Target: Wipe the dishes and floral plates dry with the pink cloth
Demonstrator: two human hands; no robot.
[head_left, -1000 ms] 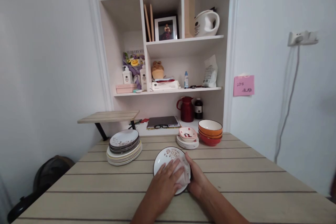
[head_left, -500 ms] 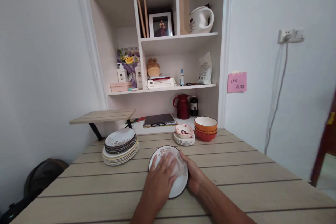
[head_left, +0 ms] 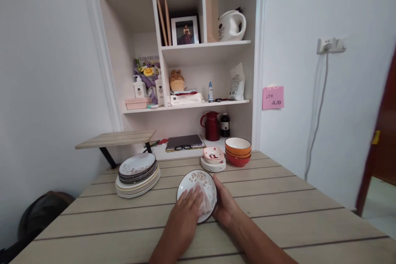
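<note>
A white plate (head_left: 200, 178) with a brown floral print and a dark rim is held over the table, slightly tilted. My right hand (head_left: 225, 202) grips its right edge, the thumb along the rim and the other fingers mostly hidden underneath. My left hand (head_left: 186, 211) presses a thin, pale pink tissue (head_left: 204, 205) against the plate's face, fingers extended over it. Part of the tissue shows beyond the fingertips, and the lower left of the plate is covered by the hand.
Stacked plates (head_left: 137, 177) stand at left by a small raised wooden shelf (head_left: 116, 139). Behind the plate are small dishes (head_left: 213, 161) and orange and red bowls (head_left: 238, 152). A red jug (head_left: 212, 126) stands at the back of the slatted table (head_left: 272, 198).
My left hand and the tissue have slid down across the plate, uncovering more of the floral print. The plate is tilted a little differently. The camera view has shifted slightly.
</note>
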